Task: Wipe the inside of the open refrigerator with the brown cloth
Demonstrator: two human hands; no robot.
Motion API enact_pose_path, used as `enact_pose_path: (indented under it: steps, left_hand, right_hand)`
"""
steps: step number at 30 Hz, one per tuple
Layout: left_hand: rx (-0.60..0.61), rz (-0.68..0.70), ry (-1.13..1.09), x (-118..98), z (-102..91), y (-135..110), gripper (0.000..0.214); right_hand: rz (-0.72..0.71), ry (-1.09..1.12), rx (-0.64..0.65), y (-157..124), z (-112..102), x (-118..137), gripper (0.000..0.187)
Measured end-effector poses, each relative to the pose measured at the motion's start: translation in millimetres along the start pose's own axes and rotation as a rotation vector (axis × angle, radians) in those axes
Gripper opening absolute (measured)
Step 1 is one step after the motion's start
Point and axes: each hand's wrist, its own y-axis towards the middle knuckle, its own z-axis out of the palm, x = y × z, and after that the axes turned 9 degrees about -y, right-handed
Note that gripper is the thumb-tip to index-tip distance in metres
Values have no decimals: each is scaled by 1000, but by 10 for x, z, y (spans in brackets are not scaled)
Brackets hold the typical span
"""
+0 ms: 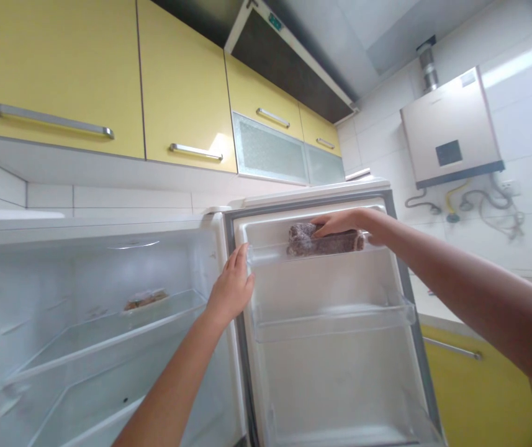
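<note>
A fridge door (331, 372) stands open, with clear plastic shelves on its inner side. In its top door shelf (270, 253) lies a folded brown fluffy cloth (305, 241). My right hand (342, 222) reaches in from the right, closed on the top of the cloth; part of its fingers is hidden behind the shelf front and the cloth. At the left end of the same shelf is my left hand (232, 288), its fingers together and curled over the shelf's end.
Inside the fridge, a small food packet (145, 300) rests on the upper glass shelf (107, 338). A lower door shelf (335, 321) crosses the door's middle. Yellow cabinets (182, 81) hang above, and a water heater (452, 127) is on the right wall.
</note>
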Motion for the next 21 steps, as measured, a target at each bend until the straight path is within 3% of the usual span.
enact_pose_path:
  steps: [5,8,12,16,18,21]
  left_hand:
    - [-14,4,3,25,6,-6,69]
    - [-20,-1,-15,25,-11,-8,70]
    - [17,-20,-1,11,-48,-9,69]
    - [0,-1,-16,35,-55,-14,69]
    - [-13,18,-28,54,-53,-11,70]
    - [-3,15,-34,59,-58,0,70]
  right_hand:
    - [-142,-57,-238,-251,35,-195,44]
    - [-157,-28,-592,-427,122,-198,46]
    - [55,-82,-1243,-869,354,-114,50]
    - [335,-199,-1743,-1364,720,-30,54]
    - [434,-142,-1887,-1468,939,-29,57]
    - [543,184,-1876,-1353,1283,-73,64]
